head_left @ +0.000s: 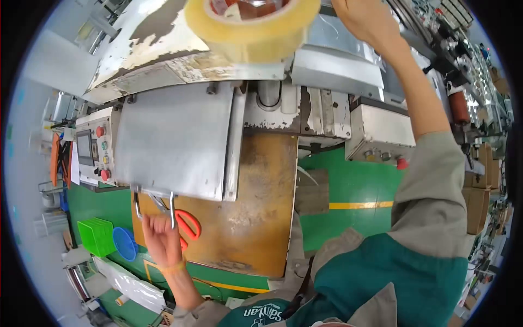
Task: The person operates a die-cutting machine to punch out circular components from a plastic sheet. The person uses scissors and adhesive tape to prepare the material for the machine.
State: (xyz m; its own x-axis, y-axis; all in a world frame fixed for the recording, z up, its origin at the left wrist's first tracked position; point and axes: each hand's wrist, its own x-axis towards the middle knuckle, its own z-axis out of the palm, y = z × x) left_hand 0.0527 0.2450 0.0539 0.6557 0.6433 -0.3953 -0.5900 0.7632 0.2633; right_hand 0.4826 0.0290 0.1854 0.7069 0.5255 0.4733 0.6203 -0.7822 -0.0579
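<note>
My left hand (163, 238) is closed round the metal handle (173, 210) at the front edge of a flat steel plate (174, 139). Scissors with red-orange grips (189, 224) lie just right of that hand, their blades partly under the plate. My right hand (370, 23) reaches far forward at the top, over the grey metal part of the machine (338, 68). Its fingertips run out of the picture, so what they touch is hidden. A big roll of clear yellowish tape (253, 41) is close to the camera at the top centre.
A worn brown board (261, 201) lies under the plate. Control boxes with red buttons stand left (101, 144) and right (381, 133). A green basket (95, 236) and a blue basket (125, 243) are at lower left. Cartons (478, 196) are stacked at far right.
</note>
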